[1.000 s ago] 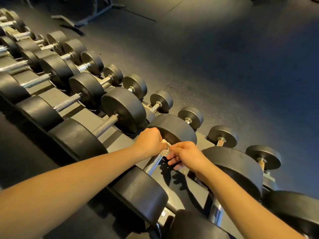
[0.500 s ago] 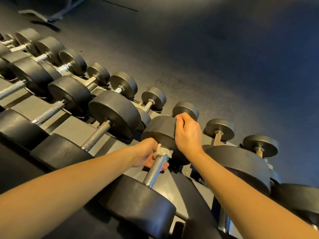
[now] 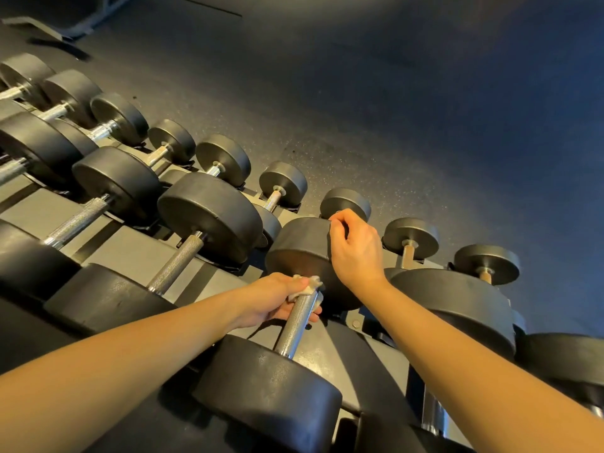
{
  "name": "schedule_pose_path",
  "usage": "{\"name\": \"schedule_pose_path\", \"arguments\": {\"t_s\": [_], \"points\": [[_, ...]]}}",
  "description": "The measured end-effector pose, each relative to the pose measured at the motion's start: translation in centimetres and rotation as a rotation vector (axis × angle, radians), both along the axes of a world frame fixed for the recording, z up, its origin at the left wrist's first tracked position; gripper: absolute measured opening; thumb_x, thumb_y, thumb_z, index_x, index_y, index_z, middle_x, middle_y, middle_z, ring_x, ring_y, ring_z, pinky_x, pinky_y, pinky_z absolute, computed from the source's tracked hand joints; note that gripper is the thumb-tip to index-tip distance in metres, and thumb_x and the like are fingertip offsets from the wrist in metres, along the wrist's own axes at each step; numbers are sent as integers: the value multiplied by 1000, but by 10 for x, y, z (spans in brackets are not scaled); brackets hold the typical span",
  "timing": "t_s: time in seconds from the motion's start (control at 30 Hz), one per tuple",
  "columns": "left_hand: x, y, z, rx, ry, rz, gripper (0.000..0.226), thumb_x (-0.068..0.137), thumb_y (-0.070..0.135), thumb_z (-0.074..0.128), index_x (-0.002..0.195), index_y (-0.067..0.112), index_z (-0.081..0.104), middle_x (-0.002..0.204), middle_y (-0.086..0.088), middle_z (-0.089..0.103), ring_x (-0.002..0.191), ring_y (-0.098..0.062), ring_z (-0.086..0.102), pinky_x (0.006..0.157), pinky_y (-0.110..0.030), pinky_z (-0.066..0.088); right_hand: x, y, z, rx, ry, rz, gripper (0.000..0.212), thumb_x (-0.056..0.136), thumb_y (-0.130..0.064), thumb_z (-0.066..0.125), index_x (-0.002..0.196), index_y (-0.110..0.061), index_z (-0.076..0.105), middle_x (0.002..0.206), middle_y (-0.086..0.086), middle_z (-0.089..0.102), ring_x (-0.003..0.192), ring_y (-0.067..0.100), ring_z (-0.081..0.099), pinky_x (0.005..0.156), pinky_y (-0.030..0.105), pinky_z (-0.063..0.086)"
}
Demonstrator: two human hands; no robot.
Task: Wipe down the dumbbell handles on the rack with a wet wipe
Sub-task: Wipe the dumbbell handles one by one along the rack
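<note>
Right grip clasps the far head; beside that head the left grip curls the wet wipe round the handle, whose bare length runs away from it.

I see a knurled, shiny metal handle, matt rubbery black heads, and speckled matt floor.
</note>
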State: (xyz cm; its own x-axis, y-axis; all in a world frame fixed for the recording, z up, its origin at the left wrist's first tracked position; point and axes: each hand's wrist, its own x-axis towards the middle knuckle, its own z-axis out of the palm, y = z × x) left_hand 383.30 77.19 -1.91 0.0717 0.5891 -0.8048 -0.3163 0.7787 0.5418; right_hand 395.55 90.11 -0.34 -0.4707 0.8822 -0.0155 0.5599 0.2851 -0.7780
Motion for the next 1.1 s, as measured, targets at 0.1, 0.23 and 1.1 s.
{"name": "schedule_pose_path", "arguments": {"t_s": [0.1, 0.23, 1.1], "points": [[-1, 2, -4, -109, -139, 94, 31, 111, 20, 41, 126, 2, 61, 116, -20, 74, 108, -30, 73, 90, -39, 60, 0, 0, 0, 6, -3, -2, 18, 105, -26, 46, 106, -23, 64, 85, -5, 66, 75, 11, 62, 68, 37, 56], [2, 12, -11, -211, 126, -13, 30, 110, 22, 41, 121, 2, 62, 102, -19, 77, 93, -28, 77, 81, -40, 63, -1, -1, 2, 8, -10, -5, 17, 105, -26, 46, 108, -25, 63, 88, -7, 65, 78, 9, 61, 71, 32, 57], [23, 14, 18, 153, 1221, -595, 23, 101, 17, 56, 83, 9, 67, 71, -4, 59, 65, -18, 60, 54, -24, 41, 2, -2, 5, 15, -2, 0, 17, 104, -26, 46, 107, -24, 62, 87, -9, 61, 76, 5, 57, 75, 32, 56]]}}
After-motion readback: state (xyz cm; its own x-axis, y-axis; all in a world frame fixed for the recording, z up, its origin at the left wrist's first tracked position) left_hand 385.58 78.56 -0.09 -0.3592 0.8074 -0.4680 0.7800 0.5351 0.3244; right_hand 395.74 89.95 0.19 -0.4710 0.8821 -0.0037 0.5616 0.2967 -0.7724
